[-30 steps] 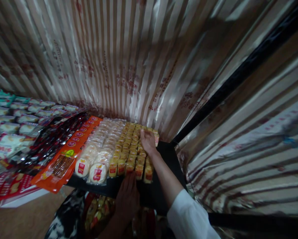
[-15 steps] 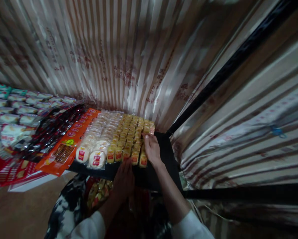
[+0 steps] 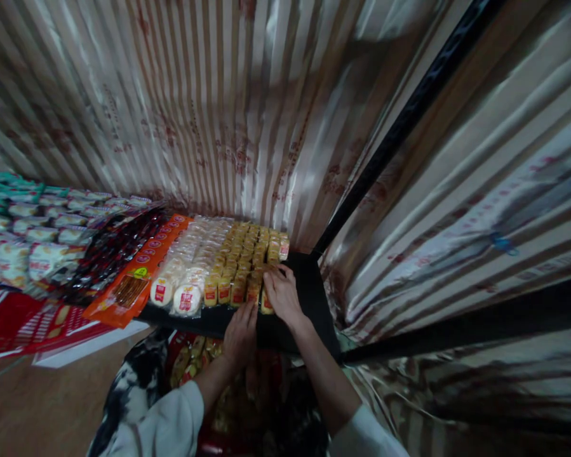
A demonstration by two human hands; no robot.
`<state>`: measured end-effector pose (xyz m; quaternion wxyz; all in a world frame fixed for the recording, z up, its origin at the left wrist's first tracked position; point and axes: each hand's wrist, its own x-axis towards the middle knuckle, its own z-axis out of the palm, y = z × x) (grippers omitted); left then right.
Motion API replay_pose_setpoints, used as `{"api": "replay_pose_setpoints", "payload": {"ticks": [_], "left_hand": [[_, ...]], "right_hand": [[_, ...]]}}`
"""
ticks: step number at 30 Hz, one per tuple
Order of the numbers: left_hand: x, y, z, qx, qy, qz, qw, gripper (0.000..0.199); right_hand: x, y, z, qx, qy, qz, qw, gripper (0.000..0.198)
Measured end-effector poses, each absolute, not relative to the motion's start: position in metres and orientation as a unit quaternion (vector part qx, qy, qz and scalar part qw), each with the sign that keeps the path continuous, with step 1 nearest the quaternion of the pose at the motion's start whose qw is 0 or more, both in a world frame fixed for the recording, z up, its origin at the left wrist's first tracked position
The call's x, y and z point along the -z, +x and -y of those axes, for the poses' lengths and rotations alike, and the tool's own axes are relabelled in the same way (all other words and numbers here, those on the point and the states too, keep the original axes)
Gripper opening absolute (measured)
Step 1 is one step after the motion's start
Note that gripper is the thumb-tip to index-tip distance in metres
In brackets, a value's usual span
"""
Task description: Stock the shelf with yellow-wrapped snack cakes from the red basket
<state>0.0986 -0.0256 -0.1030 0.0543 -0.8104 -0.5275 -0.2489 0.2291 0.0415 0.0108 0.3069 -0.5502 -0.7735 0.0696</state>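
Rows of small yellow wrapped snack packs (image 3: 240, 260) stand packed together on the black shelf (image 3: 309, 304). My left hand (image 3: 241, 333) is at the front edge, its fingers stretched out and close together, the tips touching the front of the yellow rows. My right hand (image 3: 282, 295) rests over the rightmost row, fingers extended and slightly bent against the packs, covering part of that row. To the left of the yellow packs are rows of round white crackers (image 3: 187, 298) in clear wrappers with red labels.
Farther left lie an orange snack bag (image 3: 137, 279), dark red shiny packets (image 3: 114, 254) and white packets (image 3: 47, 254). A container of yellow wrapped packs (image 3: 190, 362) is below the shelf. Striped sheeting (image 3: 194, 114) hangs behind, and a black post (image 3: 385, 152) rises at right.
My right hand has moved toward the front of the rightmost row and now lies over it. My left hand's fingertips have shifted slightly right along the front. The view has shifted slightly.
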Motion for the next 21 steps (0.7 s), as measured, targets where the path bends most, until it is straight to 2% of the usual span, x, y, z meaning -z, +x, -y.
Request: {"api": "replay_pose_setpoints", "payload": {"ticks": [4,7,21], "left_hand": [[0.104,0.103,0.026,0.250,-0.805,0.536,0.043,0.056],[0.104,0.104,0.026,0.257,-0.802,0.538,0.034,0.058],[0.112,0.117,0.017,0.288,-0.781,0.552,0.047,0.060]], "right_hand": [[-0.012,0.225,-0.071,-0.030,-0.581,0.779,0.234,0.030],[-0.008,0.223,-0.084,-0.035,-0.580,0.787,0.210,0.026],[0.010,0.226,-0.098,-0.056,-0.573,0.763,0.293,0.034]]}}
